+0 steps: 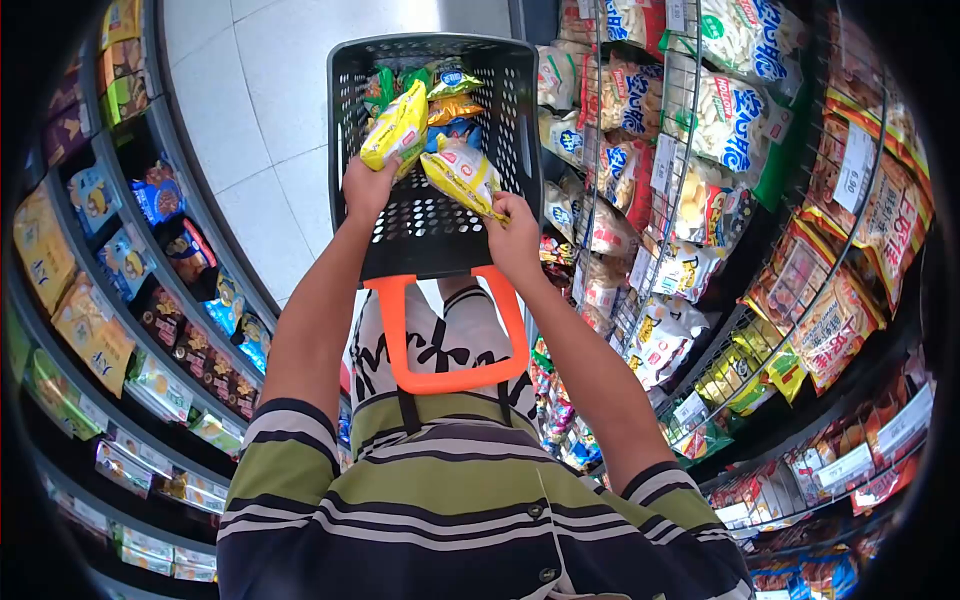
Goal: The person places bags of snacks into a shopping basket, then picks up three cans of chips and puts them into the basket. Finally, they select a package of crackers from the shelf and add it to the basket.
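My left hand [372, 186] is closed on the lower end of a yellow snack bag [397, 125], held tilted over the black shopping basket [432, 255]. With its fingers pinching a corner, my right hand [513, 235] holds a second yellow snack bag [462, 172], which has a clear window with pale contents. Several more packets lie at the basket's far end, among them a green and gold bag [452, 80], an orange bag [455, 109] and a blue bag [457, 131]. The orange handle [455, 381] of the basket hangs toward my body.
Wire racks of snack bags [735, 118] with price tags [853, 165] stand close on my right. Along the left runs a curved-looking shelf with packets [92, 330]. Pale floor tiles [230, 95] lie between the left shelf and the basket.
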Tool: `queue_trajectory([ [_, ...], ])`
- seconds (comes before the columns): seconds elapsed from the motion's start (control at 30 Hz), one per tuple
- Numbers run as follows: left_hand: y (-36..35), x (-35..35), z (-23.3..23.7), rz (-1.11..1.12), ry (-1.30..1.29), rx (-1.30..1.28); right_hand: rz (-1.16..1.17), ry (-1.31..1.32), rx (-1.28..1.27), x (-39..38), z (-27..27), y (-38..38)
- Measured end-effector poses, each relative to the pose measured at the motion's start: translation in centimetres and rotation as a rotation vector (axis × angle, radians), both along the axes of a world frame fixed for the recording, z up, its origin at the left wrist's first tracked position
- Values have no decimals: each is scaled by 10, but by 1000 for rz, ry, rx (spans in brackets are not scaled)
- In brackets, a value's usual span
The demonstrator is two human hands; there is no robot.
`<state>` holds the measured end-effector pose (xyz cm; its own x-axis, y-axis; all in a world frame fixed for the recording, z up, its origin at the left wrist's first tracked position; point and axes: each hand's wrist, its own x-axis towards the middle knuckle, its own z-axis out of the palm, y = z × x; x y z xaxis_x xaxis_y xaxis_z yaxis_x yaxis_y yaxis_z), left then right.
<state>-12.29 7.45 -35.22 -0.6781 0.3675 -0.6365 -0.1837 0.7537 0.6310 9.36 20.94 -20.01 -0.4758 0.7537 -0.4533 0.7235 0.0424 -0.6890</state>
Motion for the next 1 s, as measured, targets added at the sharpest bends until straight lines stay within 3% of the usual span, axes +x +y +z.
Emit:
queue_trajectory([
  [0.2,-8,21,-12,44,9,52,332,17,47,8,-50,14],
  [0.3,-19,25,-16,-202,302,199,529,-104,16,26,-91,22],
  [0.37,-20,26,-6,-287,239,174,651,-244,27,38,-114,23],
  [0.43,-25,29,-13,-585,284,-55,812,-447,3,42,-129,26],
  [0.53,-39,29,-27,-1039,54,-445,985,-670,-80,31,-136,25],
  [0.63,-36,30,-27,-1070,49,-506,1002,-722,-128,13,-126,21],
  [0.67,-42,34,-37,-1064,168,-460,976,-749,-165,9,-126,20],
  [0.77,-32,37,-43,-876,179,-399,934,-727,-199,4,-118,20],
  [0.8,-12,33,-22,-794,127,-368,945,-699,-173,6,-119,20],
  [0.9,5,39,-23,-697,318,-122,886,-568,-84,15,-114,16],
  [0.93,11,42,-21,-700,334,-52,853,-520,-73,17,-111,15],
  [1.0,18,44,-17,-925,278,-47,790,-426,-51,24,-102,12],
])
